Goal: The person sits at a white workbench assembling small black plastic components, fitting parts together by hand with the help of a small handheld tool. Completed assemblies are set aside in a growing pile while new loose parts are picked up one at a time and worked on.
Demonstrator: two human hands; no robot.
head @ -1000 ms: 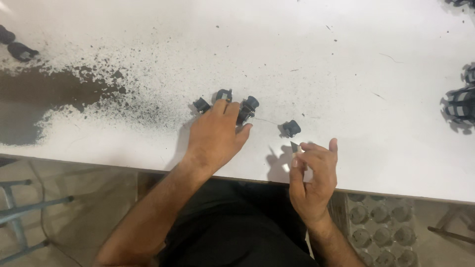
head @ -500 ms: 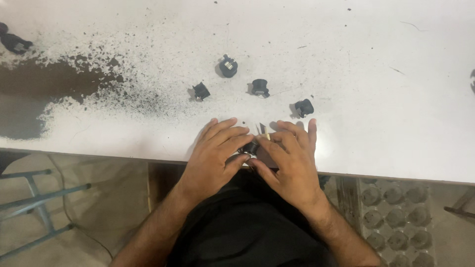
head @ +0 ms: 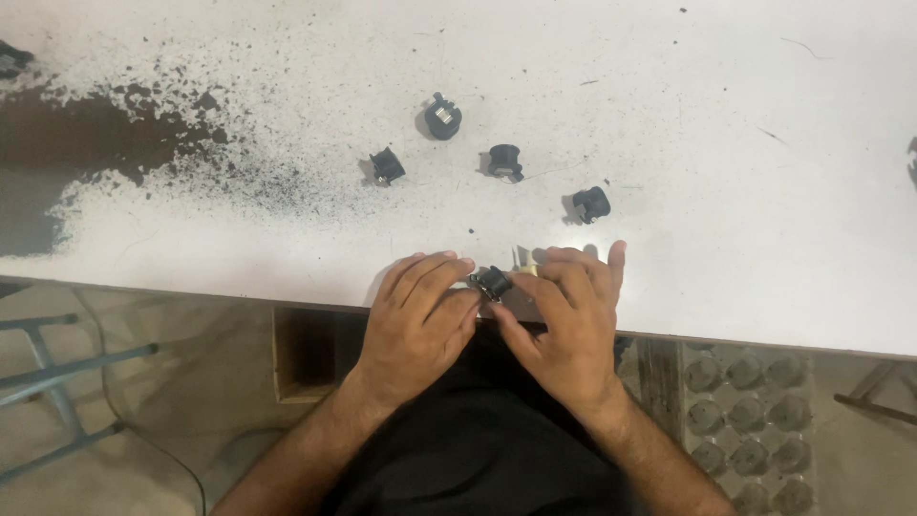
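Note:
My left hand and my right hand meet at the near edge of the white table. Between their fingertips they pinch a small black cylindrical part. A small pale yellowish piece shows just above my right fingers. Several more black parts lie apart on the table beyond the hands: one, one, one and one.
A dark patch of worn or sooty surface spreads over the table's left side. Below the edge are a blue metal frame, an open wooden box and a grey moulded tray. Dark objects sit at the far left and right edges.
The view has shifted. My left hand left the black parts on the table and came back to the edge; my right hand joined it, and both now pinch one black part.

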